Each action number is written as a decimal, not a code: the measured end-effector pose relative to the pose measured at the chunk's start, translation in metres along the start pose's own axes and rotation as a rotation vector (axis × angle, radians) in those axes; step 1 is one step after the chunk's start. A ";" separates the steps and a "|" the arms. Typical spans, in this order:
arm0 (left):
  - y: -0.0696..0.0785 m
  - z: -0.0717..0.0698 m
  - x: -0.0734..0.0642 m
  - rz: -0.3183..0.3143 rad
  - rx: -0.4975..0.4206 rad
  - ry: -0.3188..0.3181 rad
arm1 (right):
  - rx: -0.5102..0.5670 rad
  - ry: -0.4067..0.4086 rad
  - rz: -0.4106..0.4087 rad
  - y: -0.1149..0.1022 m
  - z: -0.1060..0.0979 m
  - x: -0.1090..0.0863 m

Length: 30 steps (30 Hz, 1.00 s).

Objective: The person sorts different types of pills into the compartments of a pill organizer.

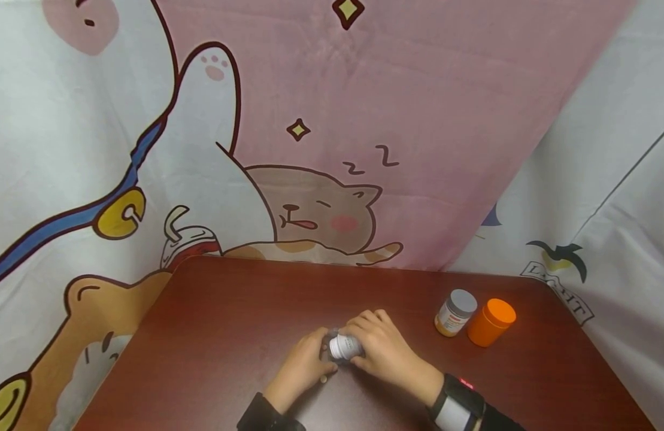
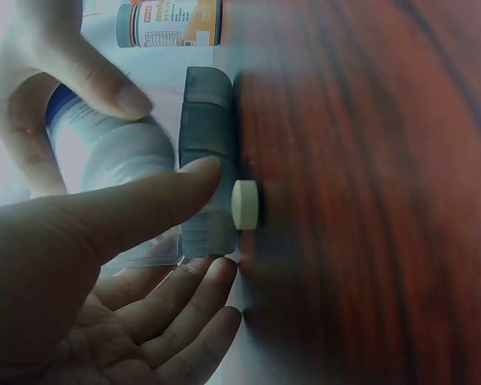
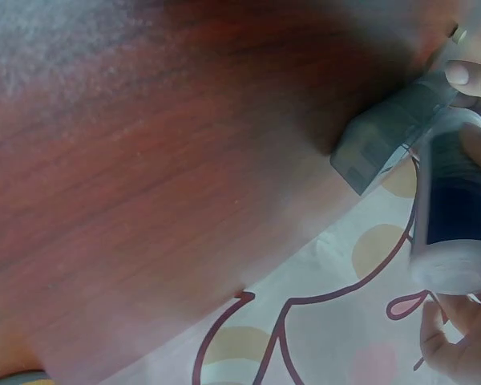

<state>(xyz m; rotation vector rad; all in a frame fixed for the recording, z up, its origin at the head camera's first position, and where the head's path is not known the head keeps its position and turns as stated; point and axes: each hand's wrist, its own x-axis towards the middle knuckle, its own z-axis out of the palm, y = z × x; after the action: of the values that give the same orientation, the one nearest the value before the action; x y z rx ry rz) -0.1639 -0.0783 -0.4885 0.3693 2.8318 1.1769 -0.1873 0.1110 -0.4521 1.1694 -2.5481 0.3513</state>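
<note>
My left hand (image 1: pixel 305 364) holds a dark translucent pill organizer (image 2: pixel 208 120) on the table, its thumb across one side and its fingers at the other. A clear lid stands raised from the organizer in the left wrist view. My right hand (image 1: pixel 382 346) grips a white pill bottle (image 1: pixel 345 346) with a blue band, tipped on its side with its mouth over the organizer. The bottle's blue part (image 3: pixel 462 208) shows in the right wrist view. A pale tablet (image 2: pixel 245 204) lies on the table right beside the organizer, near my left thumb.
A grey-lidded jar (image 1: pixel 455 312) with a printed label and an orange bottle (image 1: pixel 491 323) stand close together at the right of the brown table (image 1: pixel 229 311). Behind the table hangs a cartoon-printed cloth (image 1: pixel 445 120), reaching down past its edges.
</note>
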 end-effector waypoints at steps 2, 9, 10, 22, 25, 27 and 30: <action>0.000 0.000 0.000 -0.001 0.009 0.002 | -0.004 0.002 -0.003 0.000 0.000 0.000; 0.003 -0.002 -0.002 -0.008 -0.001 -0.007 | -0.013 0.000 -0.003 -0.001 -0.002 0.001; 0.003 -0.003 -0.002 -0.006 -0.002 -0.007 | -0.012 0.002 -0.004 -0.001 -0.002 0.001; 0.002 -0.002 0.001 -0.008 0.009 -0.008 | -0.017 0.011 0.004 0.000 -0.004 0.002; 0.002 -0.002 0.001 -0.005 0.008 -0.011 | -0.019 0.011 0.010 0.000 -0.004 0.001; 0.002 -0.002 0.000 -0.003 0.008 -0.014 | -0.023 0.008 0.010 -0.001 -0.004 0.001; 0.002 -0.002 -0.001 0.001 0.012 -0.014 | -0.041 0.001 -0.008 -0.001 -0.005 0.001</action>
<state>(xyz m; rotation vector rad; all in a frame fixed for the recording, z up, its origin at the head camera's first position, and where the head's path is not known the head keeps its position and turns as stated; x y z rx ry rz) -0.1631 -0.0787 -0.4856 0.3788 2.8283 1.1534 -0.1859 0.1110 -0.4471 1.1640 -2.5363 0.2959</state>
